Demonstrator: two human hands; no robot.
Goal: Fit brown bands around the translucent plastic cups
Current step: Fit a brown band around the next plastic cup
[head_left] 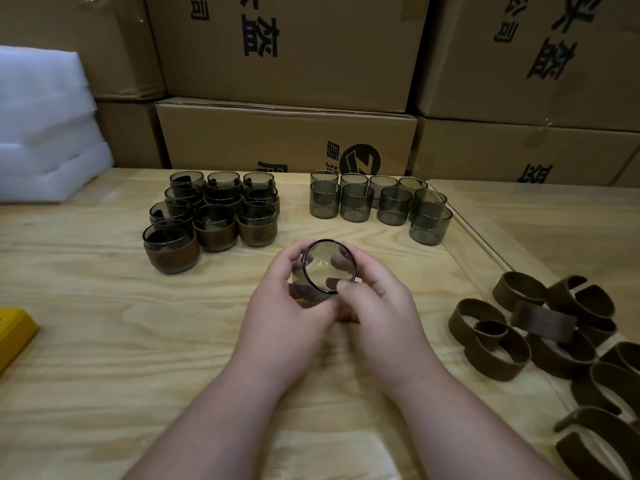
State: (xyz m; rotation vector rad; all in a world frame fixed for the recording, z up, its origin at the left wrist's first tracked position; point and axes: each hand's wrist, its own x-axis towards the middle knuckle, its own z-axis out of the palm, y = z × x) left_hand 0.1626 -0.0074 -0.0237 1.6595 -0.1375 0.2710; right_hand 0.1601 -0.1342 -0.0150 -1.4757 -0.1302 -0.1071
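Note:
A translucent grey cup (327, 263) is held above the middle of the wooden table (104, 323), its dark rim tilted toward me. My left hand (287, 306) grips its left side with curled fingers. My right hand (375, 299) grips its right side, thumb at the rim. No band is visible on this cup; its lower part is hidden by my hands. Several bare cups (377, 202) stand at the back right. Several cups with brown bands (214, 216) are stacked at the back left. Loose brown bands (540, 327) lie heaped at the right.
Stacked cardboard boxes (287, 133) wall off the table's far edge. White foam sheets (45, 126) sit at the far left. A yellow object (14, 334) pokes in at the left edge. A clear sheet edge (460, 230) runs along the right, under the bands.

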